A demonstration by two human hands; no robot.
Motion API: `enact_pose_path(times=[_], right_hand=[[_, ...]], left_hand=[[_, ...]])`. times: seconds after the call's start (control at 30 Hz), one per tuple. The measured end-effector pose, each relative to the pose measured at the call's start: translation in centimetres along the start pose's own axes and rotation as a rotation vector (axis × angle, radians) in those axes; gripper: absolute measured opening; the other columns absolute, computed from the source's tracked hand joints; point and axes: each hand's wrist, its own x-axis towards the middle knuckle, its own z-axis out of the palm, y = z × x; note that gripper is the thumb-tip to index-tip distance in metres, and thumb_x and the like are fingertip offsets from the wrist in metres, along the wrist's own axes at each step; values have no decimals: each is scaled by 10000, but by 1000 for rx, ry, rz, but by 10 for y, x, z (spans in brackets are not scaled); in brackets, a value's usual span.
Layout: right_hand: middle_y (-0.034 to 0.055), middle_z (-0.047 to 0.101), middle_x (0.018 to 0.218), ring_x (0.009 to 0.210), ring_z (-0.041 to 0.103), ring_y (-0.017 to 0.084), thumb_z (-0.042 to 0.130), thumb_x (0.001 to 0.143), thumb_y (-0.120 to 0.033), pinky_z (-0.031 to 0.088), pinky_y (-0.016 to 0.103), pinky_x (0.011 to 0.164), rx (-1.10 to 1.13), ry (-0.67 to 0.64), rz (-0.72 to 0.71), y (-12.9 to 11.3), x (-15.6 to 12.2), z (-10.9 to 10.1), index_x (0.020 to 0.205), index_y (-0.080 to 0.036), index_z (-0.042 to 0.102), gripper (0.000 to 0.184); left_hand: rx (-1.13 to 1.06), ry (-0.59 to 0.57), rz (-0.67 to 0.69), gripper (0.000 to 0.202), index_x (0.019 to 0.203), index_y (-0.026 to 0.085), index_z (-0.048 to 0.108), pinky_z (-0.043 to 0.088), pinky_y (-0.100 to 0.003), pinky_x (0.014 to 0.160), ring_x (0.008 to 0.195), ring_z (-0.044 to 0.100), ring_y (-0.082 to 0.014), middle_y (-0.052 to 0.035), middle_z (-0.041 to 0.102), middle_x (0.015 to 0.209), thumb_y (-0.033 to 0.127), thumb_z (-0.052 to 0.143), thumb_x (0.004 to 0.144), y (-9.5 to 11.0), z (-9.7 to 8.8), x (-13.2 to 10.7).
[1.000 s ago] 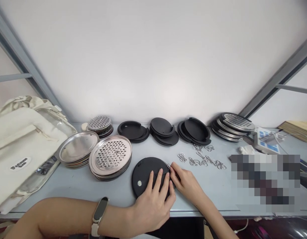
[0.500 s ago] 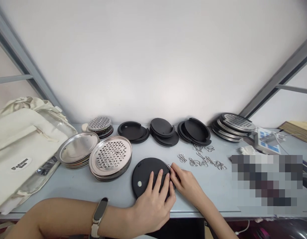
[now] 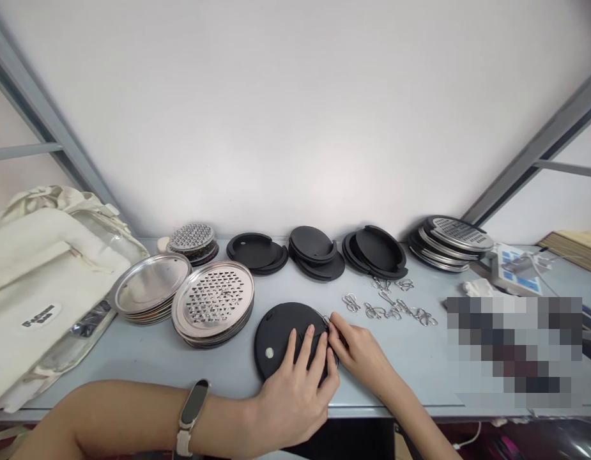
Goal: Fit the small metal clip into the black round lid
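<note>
A round black plastic disc (image 3: 283, 326) with a small pale spot lies near the table's front edge. My left hand (image 3: 298, 396) rests on it, fingers spread and stretched over its surface. My right hand (image 3: 355, 348) pinches a thin bent metal wire piece (image 3: 326, 318) at the disc's upper right rim. Most of that wire is hidden by the fingers. Beyond my right hand, several loose bent wire pieces (image 3: 391, 311) are scattered on the table. To the left of the disc stands a stack of round metal grater plates (image 3: 213, 300).
Along the wall stand black round holders (image 3: 257, 252) in stacks, a small grater stack (image 3: 192, 237) and a stack of metal-topped discs (image 3: 460, 236). Plain metal plates (image 3: 151, 281) and a cream bag (image 3: 60, 287) are at left. A power strip (image 3: 515, 271) lies at right.
Both hands stay at the disc in nearly the same pose. The view has shifted very slightly; nothing else visibly moves.
</note>
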Motion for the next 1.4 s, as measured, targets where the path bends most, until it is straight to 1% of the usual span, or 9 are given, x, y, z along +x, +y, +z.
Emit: enact_pose_path(times=[0.43, 0.63, 1.0, 1.17, 1.4], right_hand=[[-28, 529, 581, 482, 528, 175, 323, 933, -267, 334, 248, 510, 21, -19, -5, 0, 2, -1, 807, -247, 369, 136], [-39, 505, 561, 474, 519, 174, 324, 935, -270, 329, 247, 508, 17, -17, -2, 2, 0, -1, 800, -250, 360, 141], [-34, 535, 559, 468, 531, 167, 335, 926, -249, 335, 241, 496, -10, -2, -22, 1, 1, -1, 794, -246, 381, 141], [-28, 548, 551, 457, 532, 165, 341, 915, -233, 346, 238, 490, -15, 15, -31, -1, 1, -2, 785, -245, 396, 142], [-37, 530, 545, 451, 518, 161, 344, 916, -235, 339, 235, 486, -21, 11, -29, -1, 1, -2, 776, -247, 380, 145]], left_hand=[[4, 9, 7, 528, 1322, 13, 447, 274, -589, 1016, 1297, 388, -448, -263, 455, 1374, 362, 340, 940, 0, 0, 0], [-10, 1, 10, 533, 1322, 6, 446, 267, -598, 1012, 1296, 382, -460, -275, 440, 1381, 360, 341, 938, 0, -1, -1], [-19, 4, 4, 524, 1329, 2, 439, 251, -602, 1018, 1294, 387, -461, -284, 428, 1387, 343, 334, 945, 1, 1, -1], [-12, 9, 7, 523, 1327, 10, 443, 255, -591, 1024, 1293, 394, -448, -270, 445, 1379, 351, 327, 948, 0, -1, 0], [-9, 7, -1, 527, 1329, 19, 438, 251, -589, 1035, 1293, 401, -435, -259, 448, 1382, 364, 341, 943, 0, 0, 0]])
